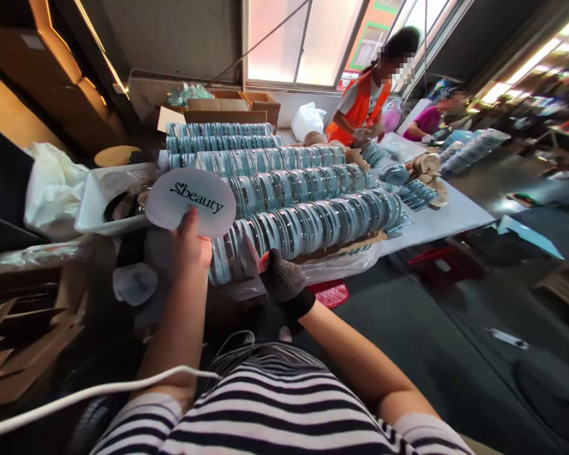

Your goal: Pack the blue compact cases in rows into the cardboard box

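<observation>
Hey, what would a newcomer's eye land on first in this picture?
Probably the white rounded piece lettered "Sbeauty", held up by the left hand left of centre. Next, perhaps, the long rows of shiny round pieces across the middle of the view, then a co-worker's orange vest beyond them, near the bright window.

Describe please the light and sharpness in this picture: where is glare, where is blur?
In the head view: the windows look washed out; the background at far right looks smeared; glossy stacked rows catch highlights; the floor lies dark; lettering on the white oval in the left hand reads clearly.
</observation>
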Available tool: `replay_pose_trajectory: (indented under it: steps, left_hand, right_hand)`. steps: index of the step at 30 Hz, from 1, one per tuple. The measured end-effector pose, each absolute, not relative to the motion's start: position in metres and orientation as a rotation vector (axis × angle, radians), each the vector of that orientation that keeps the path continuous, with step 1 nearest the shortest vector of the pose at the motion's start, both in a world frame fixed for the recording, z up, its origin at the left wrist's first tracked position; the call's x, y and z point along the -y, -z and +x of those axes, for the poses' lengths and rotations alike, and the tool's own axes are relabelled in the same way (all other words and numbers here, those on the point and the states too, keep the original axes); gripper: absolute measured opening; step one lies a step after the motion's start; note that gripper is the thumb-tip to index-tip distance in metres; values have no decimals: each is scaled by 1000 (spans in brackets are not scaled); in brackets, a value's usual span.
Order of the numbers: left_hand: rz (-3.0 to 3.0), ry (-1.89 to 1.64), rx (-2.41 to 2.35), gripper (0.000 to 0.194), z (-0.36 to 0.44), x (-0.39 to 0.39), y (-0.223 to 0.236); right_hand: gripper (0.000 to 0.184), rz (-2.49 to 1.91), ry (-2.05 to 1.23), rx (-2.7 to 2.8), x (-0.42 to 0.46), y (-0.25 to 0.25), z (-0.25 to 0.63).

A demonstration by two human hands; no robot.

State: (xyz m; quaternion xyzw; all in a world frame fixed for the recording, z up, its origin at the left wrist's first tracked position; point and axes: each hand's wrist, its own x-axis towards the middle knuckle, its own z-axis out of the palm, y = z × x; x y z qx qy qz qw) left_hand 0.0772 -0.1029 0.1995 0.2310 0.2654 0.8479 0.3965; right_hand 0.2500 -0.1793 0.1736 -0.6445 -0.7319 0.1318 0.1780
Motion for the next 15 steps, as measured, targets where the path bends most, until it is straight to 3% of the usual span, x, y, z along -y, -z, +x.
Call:
replay_pose_trajectory:
  steps: [4, 12, 15]
  left_hand:
    - [556, -2125, -648, 36, 77, 102, -199]
    - [402, -1921, -625, 20, 59, 102, -203]
    - [338, -1847, -654, 14, 51, 101, -201]
  right_hand:
    - [27, -1765, -340, 2087, 164, -171, 243]
    - [34, -1686, -149, 2358, 166, -157, 243]
    - [28, -1654, -319, 2342, 165, -154, 243]
